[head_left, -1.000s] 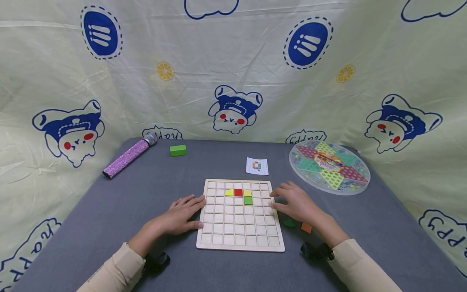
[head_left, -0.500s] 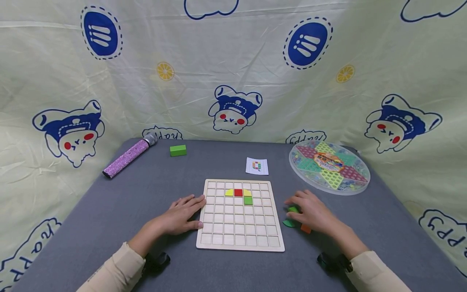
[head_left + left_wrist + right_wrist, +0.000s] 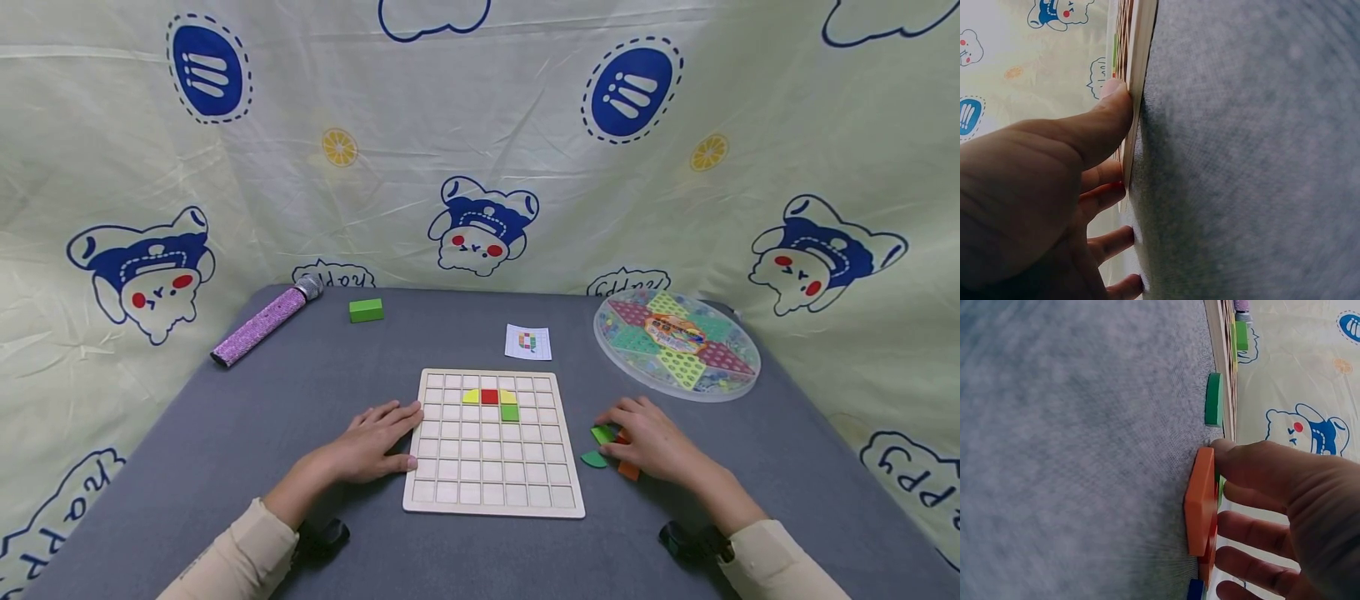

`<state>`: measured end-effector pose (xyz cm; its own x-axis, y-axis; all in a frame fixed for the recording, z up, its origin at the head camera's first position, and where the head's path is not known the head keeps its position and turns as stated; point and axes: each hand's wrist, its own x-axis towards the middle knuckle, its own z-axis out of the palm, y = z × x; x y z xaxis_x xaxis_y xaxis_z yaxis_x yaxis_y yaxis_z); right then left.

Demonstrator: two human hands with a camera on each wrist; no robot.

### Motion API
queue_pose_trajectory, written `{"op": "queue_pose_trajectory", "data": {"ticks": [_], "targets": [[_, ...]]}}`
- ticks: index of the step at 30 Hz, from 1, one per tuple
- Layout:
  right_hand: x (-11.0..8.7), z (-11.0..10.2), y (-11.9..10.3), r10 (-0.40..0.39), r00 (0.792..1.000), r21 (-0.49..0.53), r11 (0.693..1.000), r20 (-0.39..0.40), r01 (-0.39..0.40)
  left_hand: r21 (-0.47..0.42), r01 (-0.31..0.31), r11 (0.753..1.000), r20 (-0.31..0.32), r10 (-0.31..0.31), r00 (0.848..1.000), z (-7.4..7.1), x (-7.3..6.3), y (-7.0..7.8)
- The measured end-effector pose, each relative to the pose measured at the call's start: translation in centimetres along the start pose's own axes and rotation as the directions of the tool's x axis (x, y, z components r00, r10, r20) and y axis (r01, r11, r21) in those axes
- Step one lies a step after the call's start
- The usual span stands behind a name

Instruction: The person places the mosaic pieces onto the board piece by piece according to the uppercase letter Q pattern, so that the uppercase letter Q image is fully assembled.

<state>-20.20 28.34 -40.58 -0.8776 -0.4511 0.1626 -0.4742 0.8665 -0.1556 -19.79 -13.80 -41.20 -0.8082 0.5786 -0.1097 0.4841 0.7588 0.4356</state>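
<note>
Sleeves: pale cuffs (image 3: 772, 554) at both wrists, a black device (image 3: 327, 537) by each.
Counter: grey cloth surface (image 3: 450, 560) under everything.
Grid board: pale wooden board (image 3: 480, 493), flat on the counter between the two hands.
Orange piece: orange piece (image 3: 629, 472) on the counter, right of the board, just beside the right hand.
Dark green piece: round-edged dark green piece (image 3: 594, 459), near the board's right edge.
Left hand: left hand (image 3: 371, 446) at the board's left edge, thumb touching it, fingers apart and relaxed.
Right hand: right hand (image 3: 648, 440) low over the loose pieces; thumb and forefinger to either side of a light green piece (image 3: 602, 434). Cannot tell whether they pinch it.
Red piece: red piece (image 3: 622, 436), partly hidden under the right hand.
Blue piece: blue piece (image 3: 1195, 590), only a corner showing, right wrist view.
Laid squares: green square (image 3: 510, 412) nearest; behind, one row of yellow (image 3: 471, 397), red (image 3: 490, 397), yellow.
Card: small printed pattern card (image 3: 528, 342) beyond the board.
Far right: round star-patterned game case (image 3: 678, 343).
Far left: green block (image 3: 366, 310), purple glittery microphone (image 3: 262, 323).
Backdrop: printed cloth (image 3: 540, 108).
</note>
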Motion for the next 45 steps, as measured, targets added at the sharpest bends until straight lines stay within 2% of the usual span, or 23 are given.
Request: {"op": "queue_pose_trajectory", "data": {"ticks": [12,34,45], "targets": [[0.12,0.26,0.50,0.042,0.999,0.009,0.999,0.033,-0.042,-0.006,0.010,1.000,0.000,-0.010,1.000,-0.05,-0.08,0.10],[-0.01,0.27,0.45,0.039,0.999,0.019,0.999,0.024,-0.040,-0.009,0.010,1.000,-0.002,-0.010,1.000,0.04,-0.03,-0.05],[0.02,0.28,0.57,0.018,1.000,0.012,1.000,-0.015,-0.018,-0.005,-0.007,1.000,-0.004,0.007,1.000,-0.13,-0.14,-0.04]]}}
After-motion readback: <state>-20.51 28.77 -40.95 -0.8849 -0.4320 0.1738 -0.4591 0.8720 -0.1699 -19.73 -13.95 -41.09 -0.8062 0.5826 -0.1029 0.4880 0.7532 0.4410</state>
